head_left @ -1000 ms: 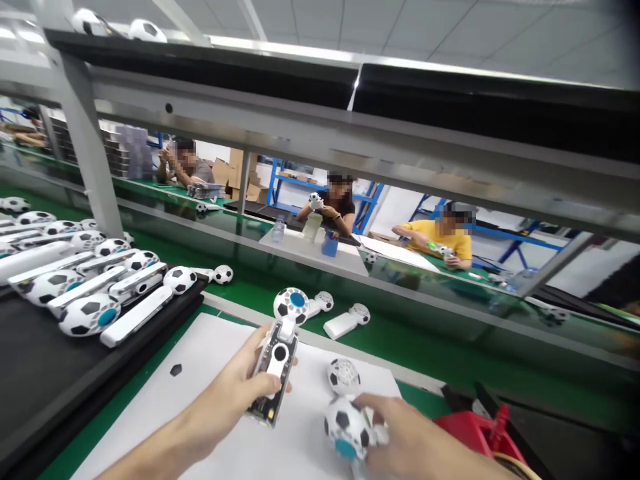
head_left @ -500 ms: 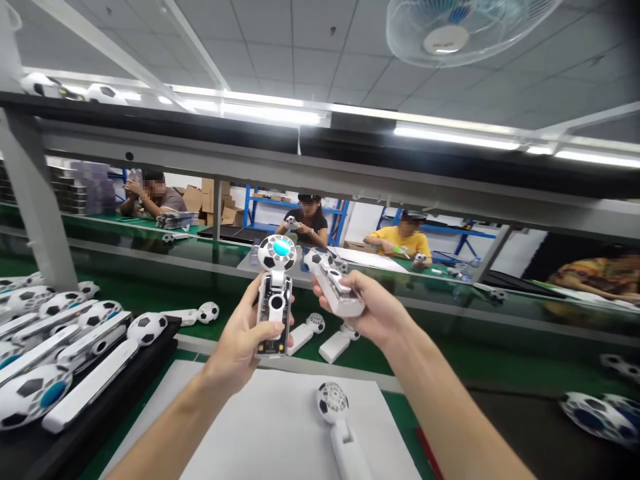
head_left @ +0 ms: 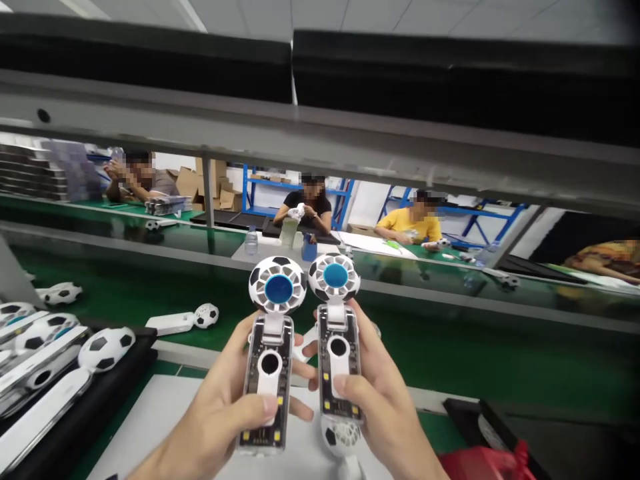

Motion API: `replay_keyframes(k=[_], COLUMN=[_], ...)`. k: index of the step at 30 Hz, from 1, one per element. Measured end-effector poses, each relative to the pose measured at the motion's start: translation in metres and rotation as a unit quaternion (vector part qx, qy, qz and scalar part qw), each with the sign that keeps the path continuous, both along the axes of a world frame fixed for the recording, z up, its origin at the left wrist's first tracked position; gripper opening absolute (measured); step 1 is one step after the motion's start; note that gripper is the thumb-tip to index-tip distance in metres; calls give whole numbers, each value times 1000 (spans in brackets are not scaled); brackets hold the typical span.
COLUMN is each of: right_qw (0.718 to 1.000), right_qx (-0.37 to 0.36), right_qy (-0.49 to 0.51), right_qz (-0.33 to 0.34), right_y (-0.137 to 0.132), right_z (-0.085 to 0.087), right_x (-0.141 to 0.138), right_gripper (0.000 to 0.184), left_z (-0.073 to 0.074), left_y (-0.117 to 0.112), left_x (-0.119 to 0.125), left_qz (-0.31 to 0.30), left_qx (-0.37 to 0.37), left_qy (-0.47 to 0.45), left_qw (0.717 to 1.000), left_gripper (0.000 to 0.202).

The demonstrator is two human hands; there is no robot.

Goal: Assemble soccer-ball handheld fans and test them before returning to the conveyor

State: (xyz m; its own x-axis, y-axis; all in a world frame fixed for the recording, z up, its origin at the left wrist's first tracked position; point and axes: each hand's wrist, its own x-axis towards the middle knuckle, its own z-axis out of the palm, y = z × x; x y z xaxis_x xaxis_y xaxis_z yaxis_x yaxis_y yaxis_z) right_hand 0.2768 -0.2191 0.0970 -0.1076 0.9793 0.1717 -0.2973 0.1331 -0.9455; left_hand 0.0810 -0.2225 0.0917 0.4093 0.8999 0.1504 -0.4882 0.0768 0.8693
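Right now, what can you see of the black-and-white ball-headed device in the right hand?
This black-and-white, plastic-looking ball-headed device stands nearly upright, facing the camera. Its round head has a blue disc ringed by openings; a white neck joins a clear-fronted body showing dark insides and yellow squares. A white strip with a black circle runs down it. The right hand holds it, thumb on the strip.

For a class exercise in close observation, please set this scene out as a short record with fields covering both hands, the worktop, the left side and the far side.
Left hand: holds a ball-headed device, ball end up, thumb on its front
Right hand: holds a matching device alongside, thumb also on its front
Worktop: white sheet; third device partly hidden
Left side: black tray bearing similar devices
Far side: person in yellow, among other people
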Motion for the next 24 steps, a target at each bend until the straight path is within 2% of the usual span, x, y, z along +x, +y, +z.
replay_keyframes(k=[5,8,14,18,24], right_qw=[998,996,994,993,994], right_qx=[-61,-79,-93,-91,-75], right_qy=[-3,8,17,29,18], right_qz=[10,29,51,75,76], right_y=[11,18,23,23,24], right_z=[-12,-17,-23,-25,-28], right_x=[-5,-7,-6,-3,-2], right_gripper=[87,91,90,96,99], left_z=[-8,-16,-25,-28,-25], left_y=[9,15,25,27,24], left_x=[0,-2,-3,-3,-3], left_qz=[-5,10,5,-9,25], left_qx=[-31,-60,-68,-54,-59], left_qy=[-10,3,1,-7,24], left_qw=[999,998,998,998,998], left_gripper=[61,64,62,66,74])
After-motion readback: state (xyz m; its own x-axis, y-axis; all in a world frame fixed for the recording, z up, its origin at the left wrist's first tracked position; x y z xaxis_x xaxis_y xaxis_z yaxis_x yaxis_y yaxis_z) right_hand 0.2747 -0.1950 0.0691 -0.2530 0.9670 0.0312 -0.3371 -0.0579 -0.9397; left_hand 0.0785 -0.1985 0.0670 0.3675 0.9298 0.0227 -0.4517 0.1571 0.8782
